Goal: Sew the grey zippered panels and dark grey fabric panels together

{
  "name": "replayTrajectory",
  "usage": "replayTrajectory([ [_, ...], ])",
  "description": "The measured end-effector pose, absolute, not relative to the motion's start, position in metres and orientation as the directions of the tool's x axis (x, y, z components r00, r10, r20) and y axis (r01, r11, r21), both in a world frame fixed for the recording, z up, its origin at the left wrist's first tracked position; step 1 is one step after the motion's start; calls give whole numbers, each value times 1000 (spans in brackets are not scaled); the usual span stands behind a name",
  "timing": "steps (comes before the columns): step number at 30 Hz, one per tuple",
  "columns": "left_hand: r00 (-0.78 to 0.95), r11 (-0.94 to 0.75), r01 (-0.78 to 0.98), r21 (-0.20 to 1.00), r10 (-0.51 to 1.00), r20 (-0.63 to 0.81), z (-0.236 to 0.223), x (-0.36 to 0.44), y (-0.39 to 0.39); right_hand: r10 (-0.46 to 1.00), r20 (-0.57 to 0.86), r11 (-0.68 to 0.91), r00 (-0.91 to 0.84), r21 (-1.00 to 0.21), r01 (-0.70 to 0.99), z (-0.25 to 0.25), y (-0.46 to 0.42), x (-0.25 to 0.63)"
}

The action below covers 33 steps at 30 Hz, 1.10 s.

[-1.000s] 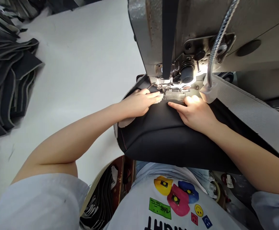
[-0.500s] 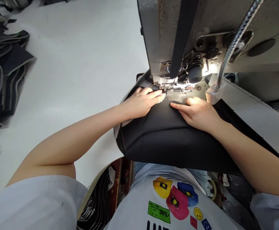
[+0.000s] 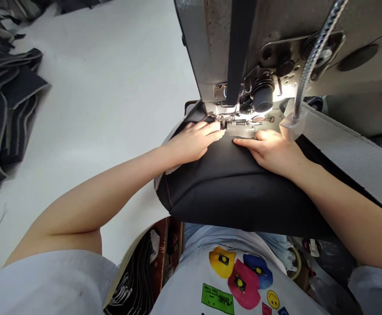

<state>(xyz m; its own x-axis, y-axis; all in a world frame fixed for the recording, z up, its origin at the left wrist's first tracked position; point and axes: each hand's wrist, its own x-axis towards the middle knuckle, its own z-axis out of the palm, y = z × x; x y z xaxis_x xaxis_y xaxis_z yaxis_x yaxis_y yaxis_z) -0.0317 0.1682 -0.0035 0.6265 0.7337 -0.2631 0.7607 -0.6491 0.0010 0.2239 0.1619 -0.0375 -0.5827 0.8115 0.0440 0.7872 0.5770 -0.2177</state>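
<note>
A black padded fabric piece, with an orange stitched seam at its left end, lies under both my hands and runs up to the sewing machine's presser foot. My left hand presses the fabric's edge, its fingertips right beside the foot. My right hand lies on the fabric to the right, its forefinger stretched toward the steel plate of the machine. The needle area is partly hidden by the foot and glare.
The sewing machine's grey head overhangs the work, with a flexible lamp lit beside it. A grey woven fabric sheet lies at the right. Several dark cut pieces are stacked on the white table.
The head view has shifted slightly, moving the machine and stack a little. Both hands stay on the black fabric beside the presser foot.
</note>
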Motion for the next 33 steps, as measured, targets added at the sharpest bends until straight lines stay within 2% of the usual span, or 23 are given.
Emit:
replayTrajectory([
  [4,611,-639,768,-37,750,-254,-3,-33,166,816,64,576,-575,-179,797,-38,159,225],
  [8,605,-633,768,-98,766,-218,-2,-33,161,822,-4,564,-570,-142,814,-35,154,224],
  [13,587,-630,764,-138,768,-256,2,-33,156,816,-9,572,-578,-132,810,-33,152,223],
  [18,645,-675,737,-25,714,-272,2,-36,159,820,-9,566,-572,-133,814,-31,151,222],
  [24,581,-580,807,110,746,-325,-1,-31,167,829,16,553,-558,-158,818,-35,156,225],
  [33,612,-563,787,251,761,-215,-8,-17,178,803,46,590,-595,-212,779,-47,174,220],
])
